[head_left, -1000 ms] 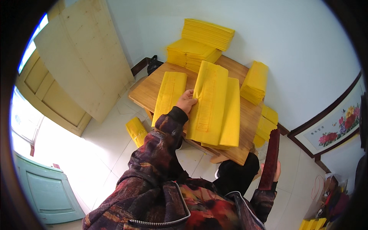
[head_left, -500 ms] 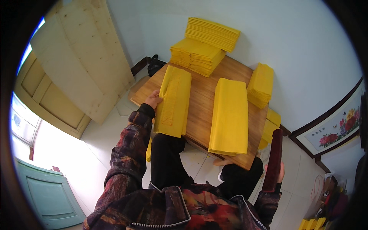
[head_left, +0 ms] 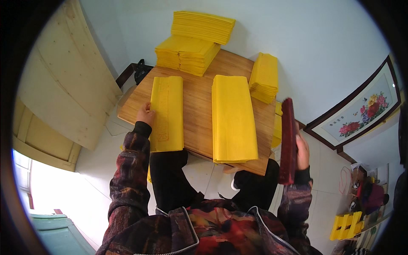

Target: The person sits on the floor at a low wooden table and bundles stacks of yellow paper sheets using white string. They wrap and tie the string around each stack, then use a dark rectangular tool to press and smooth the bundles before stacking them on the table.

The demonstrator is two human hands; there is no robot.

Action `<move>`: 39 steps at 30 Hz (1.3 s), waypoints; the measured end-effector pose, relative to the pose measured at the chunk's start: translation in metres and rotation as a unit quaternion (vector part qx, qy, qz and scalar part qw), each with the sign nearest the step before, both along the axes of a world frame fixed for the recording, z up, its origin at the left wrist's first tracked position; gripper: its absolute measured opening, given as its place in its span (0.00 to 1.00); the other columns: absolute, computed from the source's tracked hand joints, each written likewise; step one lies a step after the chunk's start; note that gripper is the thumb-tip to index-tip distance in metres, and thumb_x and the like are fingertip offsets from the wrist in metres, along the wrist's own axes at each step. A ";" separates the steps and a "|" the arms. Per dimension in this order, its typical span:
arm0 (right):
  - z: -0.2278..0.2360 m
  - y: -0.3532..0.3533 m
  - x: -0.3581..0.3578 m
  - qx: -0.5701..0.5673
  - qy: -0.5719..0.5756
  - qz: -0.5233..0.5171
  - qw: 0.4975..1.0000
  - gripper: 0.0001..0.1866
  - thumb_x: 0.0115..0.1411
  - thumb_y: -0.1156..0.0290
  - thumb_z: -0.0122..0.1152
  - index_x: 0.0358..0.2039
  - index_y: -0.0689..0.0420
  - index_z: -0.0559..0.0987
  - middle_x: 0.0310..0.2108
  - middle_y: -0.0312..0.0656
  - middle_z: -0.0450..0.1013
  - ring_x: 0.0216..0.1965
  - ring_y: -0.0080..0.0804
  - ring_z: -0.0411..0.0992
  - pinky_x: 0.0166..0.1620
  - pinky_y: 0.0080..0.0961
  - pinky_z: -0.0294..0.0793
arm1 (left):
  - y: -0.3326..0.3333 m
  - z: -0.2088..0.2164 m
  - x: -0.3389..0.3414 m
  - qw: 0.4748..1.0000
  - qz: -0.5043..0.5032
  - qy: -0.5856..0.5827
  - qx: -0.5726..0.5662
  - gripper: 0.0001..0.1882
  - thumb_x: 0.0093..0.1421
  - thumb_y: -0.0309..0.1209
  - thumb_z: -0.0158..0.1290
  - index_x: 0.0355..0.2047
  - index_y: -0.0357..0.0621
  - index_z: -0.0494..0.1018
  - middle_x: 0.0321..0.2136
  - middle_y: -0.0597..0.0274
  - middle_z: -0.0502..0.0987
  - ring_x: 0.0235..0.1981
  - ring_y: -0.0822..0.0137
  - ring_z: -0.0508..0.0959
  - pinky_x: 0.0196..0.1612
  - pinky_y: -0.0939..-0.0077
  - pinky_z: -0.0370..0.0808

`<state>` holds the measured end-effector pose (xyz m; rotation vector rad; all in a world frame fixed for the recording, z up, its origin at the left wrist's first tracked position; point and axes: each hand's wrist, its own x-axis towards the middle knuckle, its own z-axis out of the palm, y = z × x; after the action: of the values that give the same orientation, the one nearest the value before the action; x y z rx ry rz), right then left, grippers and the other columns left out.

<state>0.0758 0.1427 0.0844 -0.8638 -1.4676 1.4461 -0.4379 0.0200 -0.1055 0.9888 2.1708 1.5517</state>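
Note:
My left hand (head_left: 145,114) has its fingers curled at the left edge of a folded yellow paper bundle (head_left: 167,114), with the thumb side touching it. Orange-red stamped marks run along that bundle, which lies on the wooden table (head_left: 197,106). To its right rests a thicker stack of folded yellow paper (head_left: 233,119), apart from both hands. Off the table's right side, my right hand (head_left: 302,151) is closed around a long, slightly curved dark-red brush (head_left: 288,142), held upright. The fingers on its far side are partly hidden.
Tall piles of yellow paper (head_left: 189,53) stand at the table's far left corner, against the wall. Another yellow stack (head_left: 264,77) sits at the back right. A framed flower picture (head_left: 357,106) leans at the right. Plywood boards (head_left: 72,80) stand at the left.
The left bundle, tilted at the edge before, now lies flatter and straighter. My right hand has risen with the brush toward the table. The whole view has shifted.

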 end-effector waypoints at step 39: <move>-0.049 0.028 -0.192 0.367 -0.601 -0.008 0.710 0.17 0.53 0.62 0.53 0.35 0.63 0.66 0.19 0.55 0.72 0.23 0.54 0.73 0.27 0.47 0.72 | -0.008 0.071 0.319 0.834 -0.296 0.444 0.141 0.22 0.47 0.34 0.46 0.44 0.42 0.72 0.45 0.62 0.71 0.50 0.66 0.68 0.51 0.73 0.63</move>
<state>-0.1167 0.1709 0.0355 -1.3102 -2.6583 -0.0460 -0.1189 0.0116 -0.0348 2.5876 1.7363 1.2089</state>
